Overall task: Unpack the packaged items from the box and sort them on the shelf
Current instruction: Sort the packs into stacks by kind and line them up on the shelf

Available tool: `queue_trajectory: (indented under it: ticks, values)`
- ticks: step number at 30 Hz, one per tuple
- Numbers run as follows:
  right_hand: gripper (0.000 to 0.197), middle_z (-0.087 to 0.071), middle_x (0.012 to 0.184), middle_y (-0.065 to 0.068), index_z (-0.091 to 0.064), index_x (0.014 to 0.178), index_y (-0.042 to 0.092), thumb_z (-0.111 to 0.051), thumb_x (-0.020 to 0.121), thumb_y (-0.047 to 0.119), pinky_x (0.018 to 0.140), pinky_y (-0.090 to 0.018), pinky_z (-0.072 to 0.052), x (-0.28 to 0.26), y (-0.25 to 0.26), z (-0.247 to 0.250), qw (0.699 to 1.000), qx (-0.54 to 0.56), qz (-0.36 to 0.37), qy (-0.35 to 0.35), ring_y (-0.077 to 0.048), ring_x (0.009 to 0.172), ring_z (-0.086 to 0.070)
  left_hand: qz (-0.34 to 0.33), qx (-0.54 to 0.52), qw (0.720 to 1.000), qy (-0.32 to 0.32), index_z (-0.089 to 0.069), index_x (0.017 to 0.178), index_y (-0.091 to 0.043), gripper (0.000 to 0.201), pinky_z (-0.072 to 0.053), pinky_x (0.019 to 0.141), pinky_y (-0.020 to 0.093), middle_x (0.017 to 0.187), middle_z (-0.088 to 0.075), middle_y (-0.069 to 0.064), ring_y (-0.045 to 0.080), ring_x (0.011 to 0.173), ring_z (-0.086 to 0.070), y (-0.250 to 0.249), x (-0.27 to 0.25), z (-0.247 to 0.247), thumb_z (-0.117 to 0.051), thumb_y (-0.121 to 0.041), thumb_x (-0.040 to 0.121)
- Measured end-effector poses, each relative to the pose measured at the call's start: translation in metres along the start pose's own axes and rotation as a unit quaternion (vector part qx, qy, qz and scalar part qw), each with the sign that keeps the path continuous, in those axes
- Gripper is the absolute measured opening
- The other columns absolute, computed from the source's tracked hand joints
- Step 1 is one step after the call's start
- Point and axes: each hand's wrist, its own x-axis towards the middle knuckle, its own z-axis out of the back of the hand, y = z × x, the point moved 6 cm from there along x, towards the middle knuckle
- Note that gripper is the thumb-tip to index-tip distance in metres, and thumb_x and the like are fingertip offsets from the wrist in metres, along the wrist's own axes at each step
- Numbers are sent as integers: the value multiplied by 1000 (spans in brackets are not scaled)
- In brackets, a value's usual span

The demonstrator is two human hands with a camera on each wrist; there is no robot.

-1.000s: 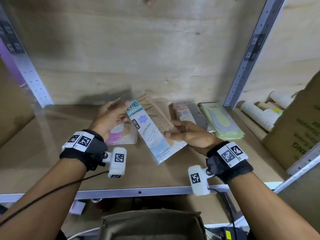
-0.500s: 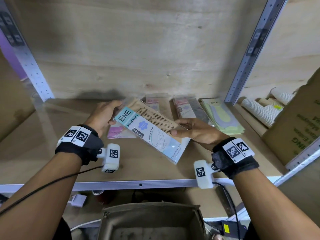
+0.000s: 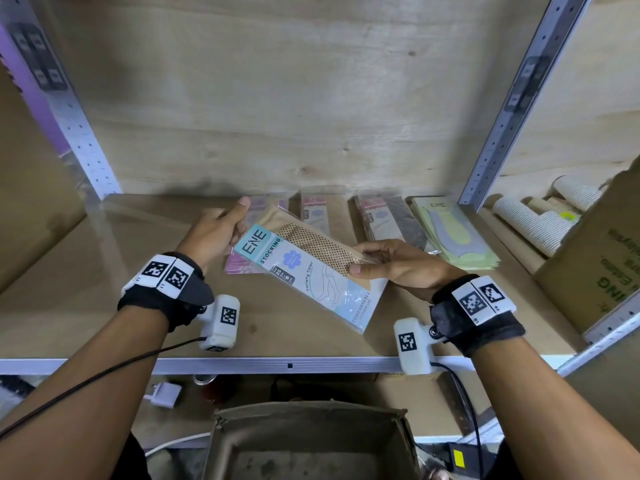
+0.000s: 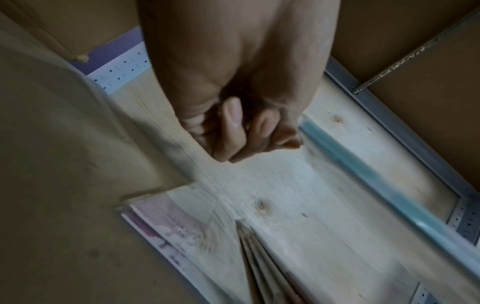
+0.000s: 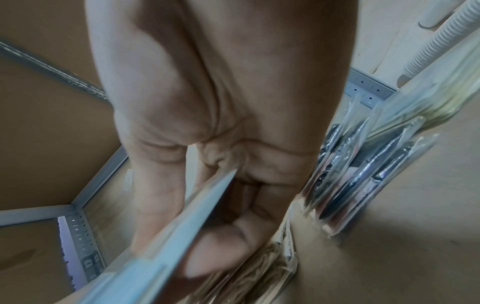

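Head view: one blue-label stocking packet (image 3: pixel 313 271), marked ENE STOCKING, held aslant above the shelf board (image 3: pixel 104 306) between both hands. Left hand (image 3: pixel 214 237) grasps its upper-left corner, fingers curled round the edge; right hand (image 3: pixel 398 268) pinches its right edge, thumb on top. Packets lying at the back of the shelf: one pink pile (image 3: pixel 242 265) under the held packet, one pink-label (image 3: pixel 317 216), one dark (image 3: pixel 391 223), one green pile (image 3: pixel 457 237). One open cardboard box (image 3: pixel 311 441) below the shelf. Against half a second earlier: packet and hands sit at much the same spot, the packet tilted slightly more.
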Motion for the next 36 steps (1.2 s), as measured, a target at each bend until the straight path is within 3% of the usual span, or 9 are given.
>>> queue_trajectory:
  ticks: [2, 5, 8, 13, 21, 26, 29, 32, 36]
  values:
    - [35, -69, 124, -13, -64, 125, 3, -67, 90, 6, 110, -33, -43, 0, 0, -1, 1000, 1, -2, 3, -30, 122, -60, -1, -1, 1000, 3, -57, 54, -19, 56, -42, 49, 16, 48, -55, 0, 11, 51, -63, 3, 3, 1, -54, -59, 93]
    - [35, -68, 125, -13, -63, 126, 3, -65, 91, 5, 109, -31, -44, -2, 2, -2, 1000, 4, -3, 9, -28, 122, -62, 16, -47, 998, 34, -69, 79, -8, 53, -47, 67, 30, 80, -71, 19, 23, 72, -70, 5, 3, -2, -57, -58, 92]
    - [35, -68, 125, -13, -63, 127, 3, -64, 91, 3, 106, -29, -47, -2, 2, -3, 1000, 13, 2, 13, -24, 117, -64, 41, -124, 990, 56, -71, 83, -10, 45, -51, 54, 19, 74, -76, 8, 17, 63, -72, 4, 0, -6, -58, -51, 94]
    - [37, -67, 127, -14, -61, 129, 2, -63, 91, 0, 109, -33, -45, -1, 3, -3, 1000, 29, 6, 9, -29, 123, -61, 78, -182, 977, 78, -68, 77, -10, 42, -35, 32, 11, 57, -68, 4, 9, 38, -59, -1, -7, -8, -57, -46, 96]
    - [37, -68, 125, -15, -65, 123, 4, -68, 85, 6, 108, -34, -45, -3, 4, -4, 999, 40, 9, 2, -27, 119, -63, 120, -211, 966, 92, -64, 75, -10, 46, -28, 28, 15, 52, -62, 2, 7, 29, -44, 8, -8, -9, -60, -52, 92]
    - [28, -71, 114, -11, -69, 111, 6, -71, 84, 9, 106, -36, -41, -6, 8, 0, 998, 61, 18, -29, -18, 106, -65, 170, -314, 933, 44, -67, 105, -8, 64, -48, 41, 19, 78, -72, 9, 14, 51, -64, 14, -9, -14, -45, -67, 92]
    - [39, -66, 123, -21, -59, 121, -7, -70, 85, 2, 104, -38, -43, -4, 12, -2, 990, 119, 24, -74, -26, 109, -64, 173, -282, 937, 111, -67, 107, -4, 82, -58, 54, 26, 90, -77, 14, 24, 72, -73, 5, -21, -34, -35, -78, 89]
    - [34, -69, 117, -22, -57, 116, -5, -69, 85, -6, 93, -33, -50, -2, 16, -9, 972, 199, 31, -125, -30, 108, -66, 146, -190, 942, 234, -67, 116, -9, 82, -61, 68, 32, 104, -76, 17, 30, 93, -75, -10, -43, -64, -48, -80, 80]
    - [24, -71, 105, -24, -59, 99, 7, -70, 83, -7, 69, -27, -56, 1, 18, -17, 968, 197, 31, -151, -27, 89, -69, 72, -111, 930, 343, -67, 123, -17, 48, -60, 75, 28, 112, -75, 8, 25, 101, -73, -20, -66, -86, -76, -43, 83]
